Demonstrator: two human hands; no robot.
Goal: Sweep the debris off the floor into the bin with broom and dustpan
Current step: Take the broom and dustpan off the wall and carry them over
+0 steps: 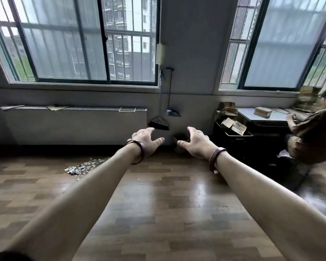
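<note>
Both arms extend forward over the wooden floor (167, 194). The left hand (146, 141) and the right hand (195, 143) are held in the air side by side, palms facing down, fingers spread and slightly curled. Both hands are empty and grip nothing. Each wrist carries a dark bracelet.

The broom (159, 123) leans against the far wall, on the section between the two windows. Its bristle head rests at floor level, just beyond the left hand in this view. The dustpan (173, 112) stands upright just to the right of the broom, with its long handle rising along the wall. The two tools are close together; whether they touch cannot be told.

A small bin (181, 140) stands on the floor below the dustpan, partly hidden between the two hands.

The debris (83, 167) lies in a loose pile of small pale scraps on the floor, left of the left forearm and well apart from the bin. The pile sits near the foot of a long white radiator (73, 123) mounted under the left window (64, 44).

At the right edge, a second person (312, 132) sits at a surface (262, 114) that carries cardboard boxes.
</note>
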